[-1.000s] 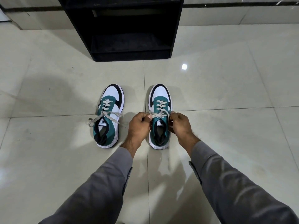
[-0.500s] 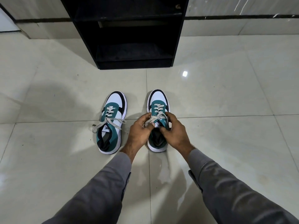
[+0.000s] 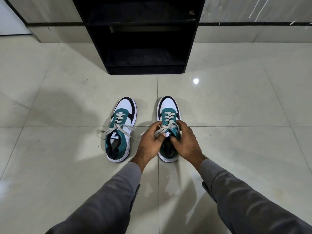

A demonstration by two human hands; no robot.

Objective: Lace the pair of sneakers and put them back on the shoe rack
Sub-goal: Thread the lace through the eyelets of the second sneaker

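Teal sneaker (image 3: 168, 119) sits before the black rack (image 3: 143, 39); left hand (image 3: 150, 142) and right hand (image 3: 187, 142) pinch its limp, soft lace (image 3: 162, 130). Light shoe, probably best gripped at the heel collar.

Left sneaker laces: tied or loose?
Loose. The beige laces of the teal-and-white left sneaker are threaded through the eyelets, but their ends splay out to both sides with no bow visible.
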